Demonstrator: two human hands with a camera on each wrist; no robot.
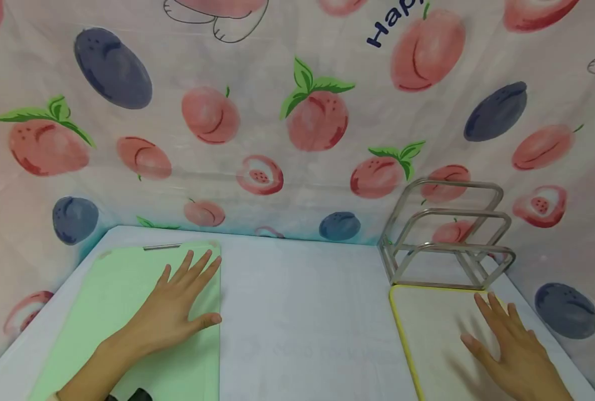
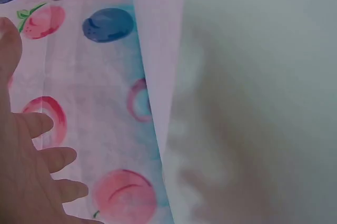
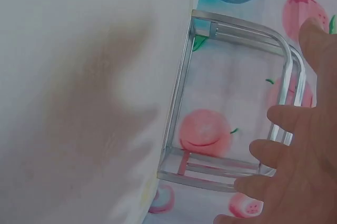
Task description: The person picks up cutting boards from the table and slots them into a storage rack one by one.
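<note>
My left hand (image 1: 169, 312) hovers with fingers spread above a pale green cutting board (image 1: 122, 284) at the left of the table. The board has a thin dark slot along its far edge. On the right, my right hand (image 1: 515, 351), also spread and holding nothing, is over a whitish cutting board (image 1: 432, 328) with a yellow rim. Directly behind that board stands a silver metal rack (image 1: 444, 245) with several looped bars. In the right wrist view the fingers (image 3: 281, 155) overlap the rack, and a hand shadow falls on the board.
A white tabletop (image 1: 302, 317) lies between the two boards. Behind it and along the sides hangs a cloth (image 1: 257, 111) printed with peaches and blue fruit. A small black object (image 1: 139, 394) shows by the left forearm at the bottom edge.
</note>
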